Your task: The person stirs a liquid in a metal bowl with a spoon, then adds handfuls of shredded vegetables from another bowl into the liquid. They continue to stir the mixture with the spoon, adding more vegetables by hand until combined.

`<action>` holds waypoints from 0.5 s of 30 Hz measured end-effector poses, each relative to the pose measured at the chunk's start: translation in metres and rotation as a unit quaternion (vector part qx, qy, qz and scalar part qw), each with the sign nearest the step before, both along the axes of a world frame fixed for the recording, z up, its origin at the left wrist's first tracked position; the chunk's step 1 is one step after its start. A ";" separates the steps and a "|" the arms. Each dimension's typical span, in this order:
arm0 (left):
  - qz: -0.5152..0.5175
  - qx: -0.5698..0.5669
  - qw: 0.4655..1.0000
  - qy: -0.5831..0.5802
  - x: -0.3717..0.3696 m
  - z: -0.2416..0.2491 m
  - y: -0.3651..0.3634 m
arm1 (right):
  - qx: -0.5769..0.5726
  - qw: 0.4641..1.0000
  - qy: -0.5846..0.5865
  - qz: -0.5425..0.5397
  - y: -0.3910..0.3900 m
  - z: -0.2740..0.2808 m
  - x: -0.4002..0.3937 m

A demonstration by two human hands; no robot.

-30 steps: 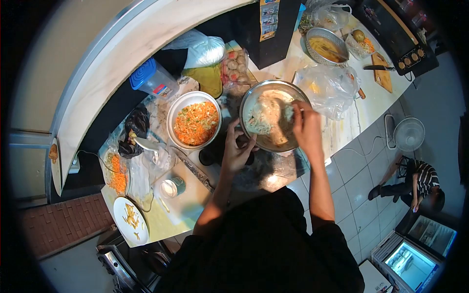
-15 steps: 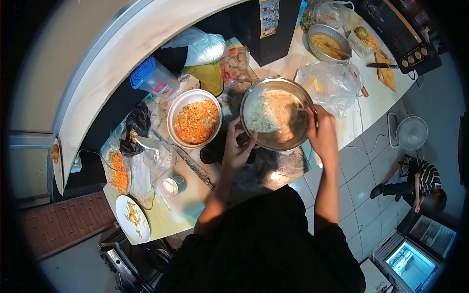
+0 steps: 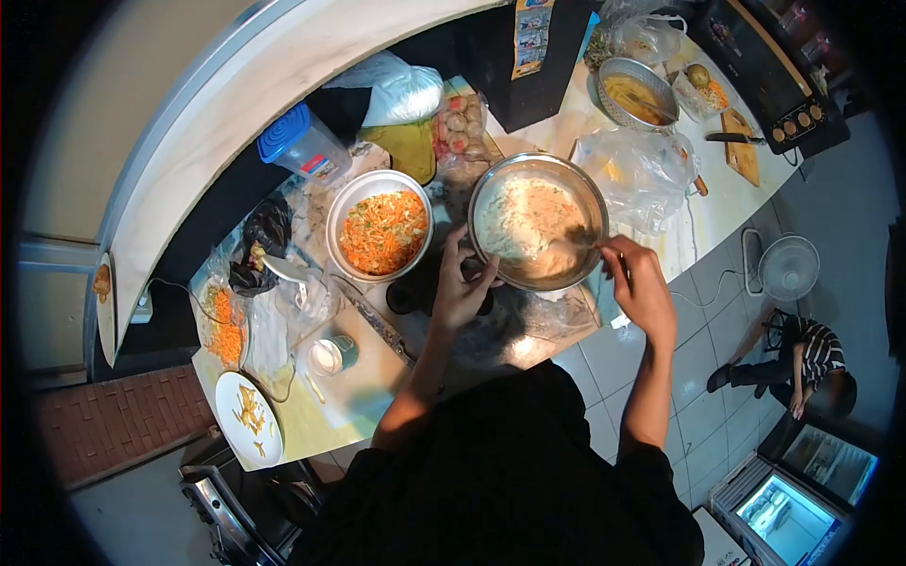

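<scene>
A steel mixing bowl (image 3: 596,193) with a pale, wet batter (image 3: 533,212) in it stands on the counter before me. My left hand (image 3: 462,288) grips the bowl's near-left rim, thumb and fingers against its side. In my right hand (image 3: 642,283), at the bowl's right edge, is the thin handle of what looks like a spoon (image 3: 587,243). Its head dips into the batter and is hard to make out. Left of the metal bowl sits a white bowl (image 3: 332,231) of shredded carrot and other chopped vegetables (image 3: 382,234).
A long knife (image 3: 373,321) and a glass jar of white stuff (image 3: 330,357) lie to the left, near a white plate (image 3: 231,424). Behind are bagged round items (image 3: 460,124) and a black pillar (image 3: 528,90). A plastic bag (image 3: 642,174) lies right. Another person (image 3: 802,363) sits beyond the counter.
My right hand has moved right and slightly down, outside the bowl's rim, with the spoon handle still in its fingers. The batter's surface looks more blended. My left hand stays at the rim.
</scene>
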State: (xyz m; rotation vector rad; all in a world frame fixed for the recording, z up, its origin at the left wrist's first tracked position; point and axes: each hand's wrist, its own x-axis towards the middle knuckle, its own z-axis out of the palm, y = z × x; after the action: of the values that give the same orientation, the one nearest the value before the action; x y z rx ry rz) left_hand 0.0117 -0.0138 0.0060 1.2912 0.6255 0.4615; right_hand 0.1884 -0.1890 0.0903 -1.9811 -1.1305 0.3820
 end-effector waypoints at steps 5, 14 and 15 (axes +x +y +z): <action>0.004 0.022 1.000 -0.009 0.000 -0.001 0.000 | 0.122 0.979 -0.133 -0.099 0.044 -0.035 0.012; 0.007 0.025 0.999 -0.020 -0.001 -0.009 0.001 | 0.027 0.998 0.012 0.051 0.019 -0.011 -0.011; 0.009 0.025 0.999 -0.020 -0.001 -0.009 0.001 | -0.004 0.999 0.024 0.048 0.012 -0.007 -0.008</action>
State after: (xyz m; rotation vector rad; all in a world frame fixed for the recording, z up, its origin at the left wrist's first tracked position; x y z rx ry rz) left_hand 0.0102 -0.0129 -0.0031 1.3218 0.5968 0.5200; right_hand 0.1803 -0.1771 0.0832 -1.9201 -1.1983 0.4815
